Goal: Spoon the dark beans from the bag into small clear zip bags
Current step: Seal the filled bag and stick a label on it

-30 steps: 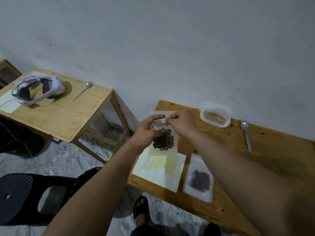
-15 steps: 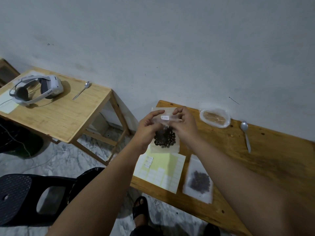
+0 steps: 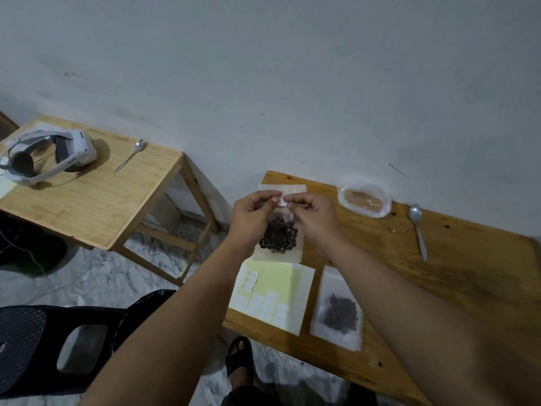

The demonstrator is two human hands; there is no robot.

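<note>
I hold a small clear zip bag (image 3: 279, 240) with dark beans upright above the wooden table (image 3: 439, 273). My left hand (image 3: 253, 216) and my right hand (image 3: 314, 218) both pinch its top edge, where a small white label (image 3: 283, 202) sits between the fingertips. A second clear bag of beans (image 3: 339, 312) lies flat on the table near the front edge. A spoon (image 3: 418, 230) lies further right. A crumpled clear bag (image 3: 364, 200) with tan contents rests by the wall.
A yellow sheet of white sticker labels (image 3: 275, 297) lies under my arms. To the left stands a second wooden table (image 3: 87, 200) with a white headset (image 3: 49, 159) and another spoon (image 3: 130, 155). A black plastic chair (image 3: 44, 344) is at lower left.
The bag has stayed raised between both hands. My fingertips have come closer together at its top edge around the white label.
</note>
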